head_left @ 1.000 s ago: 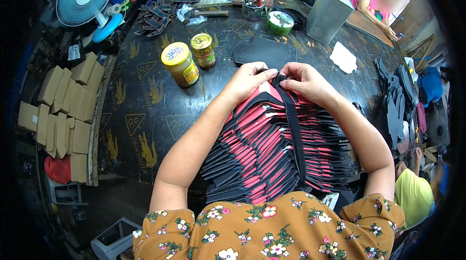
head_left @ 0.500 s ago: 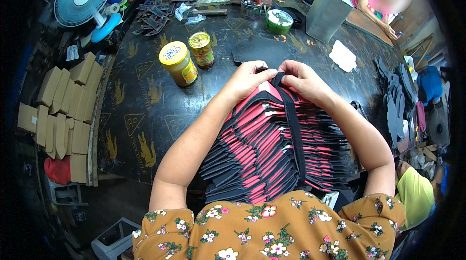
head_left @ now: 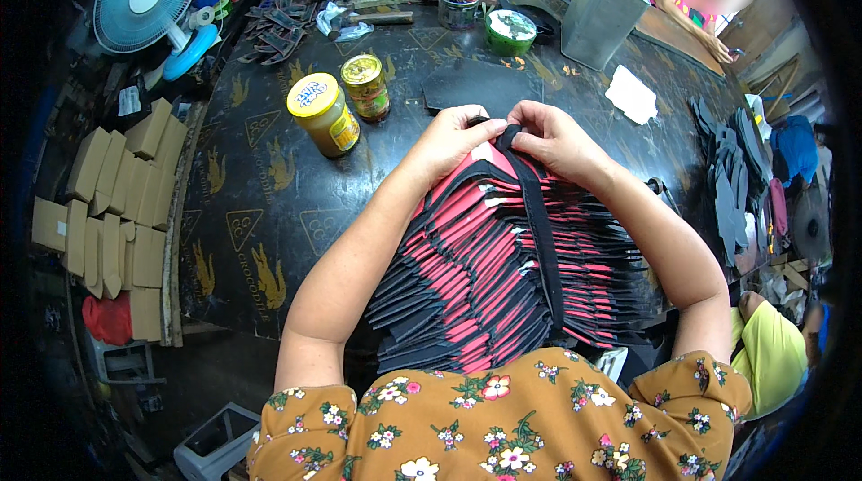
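Observation:
A long row of thin black and pink layered pieces (head_left: 476, 274) stands packed together between my forearms, reaching from my chest to the table's middle. Over its right part runs a black fabric strap (head_left: 541, 243). At the far end of the row my left hand (head_left: 461, 135) pinches the edge of a black and pink piece between thumb and fingers. Close beside it, my right hand (head_left: 549, 137) grips the strap's far end, which is folded over. The two thumbs nearly meet. A dark flat sheet (head_left: 480, 86) lies just beyond my hands.
Left of my hands stand a yellow-lidded jar (head_left: 323, 117) and a smaller open jar (head_left: 365, 86). Farther back are a green tub (head_left: 510, 34), a tin of tools (head_left: 458, 9), a hammer (head_left: 382, 18) and a metal can (head_left: 603, 18). Black cut pieces (head_left: 725, 176) are heaped at right.
My right hand has shifted slightly, with the strap's end now more folded at its fingertips. The whole view has moved a little; my left hand keeps its pinch.

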The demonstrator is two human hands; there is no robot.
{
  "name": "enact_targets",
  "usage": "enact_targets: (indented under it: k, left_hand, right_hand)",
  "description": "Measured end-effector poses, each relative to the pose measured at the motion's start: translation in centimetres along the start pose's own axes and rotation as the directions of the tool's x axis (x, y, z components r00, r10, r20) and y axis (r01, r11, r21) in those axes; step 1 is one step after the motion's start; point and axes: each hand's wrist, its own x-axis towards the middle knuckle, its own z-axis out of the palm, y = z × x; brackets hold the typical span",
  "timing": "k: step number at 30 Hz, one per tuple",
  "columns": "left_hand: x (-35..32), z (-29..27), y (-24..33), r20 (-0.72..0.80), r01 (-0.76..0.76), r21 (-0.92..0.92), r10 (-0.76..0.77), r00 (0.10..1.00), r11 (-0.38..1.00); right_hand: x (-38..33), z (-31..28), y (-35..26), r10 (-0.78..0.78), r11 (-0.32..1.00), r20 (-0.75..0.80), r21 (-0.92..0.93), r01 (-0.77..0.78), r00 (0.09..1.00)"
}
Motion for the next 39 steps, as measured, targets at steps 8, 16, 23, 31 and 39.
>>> enact_targets:
  k: [8, 16, 23, 31, 39]
  left_hand:
    - [-0.1, -0.2, -0.5, -0.054, -0.051, 0.033, 0.053, 0.997, 0.998]
    - [0.0, -1.2, -2.0, -0.234, -0.022, -0.081, 0.002, 0.972, 0.996]
    - [0.3, -1.5, -3.2, -0.344, -0.009, -0.108, -0.029, 0.939, 0.994]
    - [0.1, -1.8, -3.1, -0.230, -0.024, -0.390, -0.072, 0.970, 0.920]
    - [-0.4, -2.0, -2.9, -0.150, 0.029, -0.606, -0.149, 0.977, 0.795]
  right_hand:
    - [-1.6, -0.5, -1.2, 0.055, 0.995, -0.107, -0.081, -0.064, 0.993]
    - [-4.4, 0.6, -3.6, -0.189, 0.905, -0.109, -0.404, 0.130, 0.976]
    - [-4.2, 1.0, -3.0, -0.372, 0.797, -0.052, -0.531, 0.289, 0.927]
    - [-4.8, 1.1, -2.7, -0.379, 0.811, -0.072, -0.506, 0.294, 0.922]
    - [-4.7, 1.6, -2.0, -0.312, 0.904, -0.165, -0.356, 0.238, 0.936]
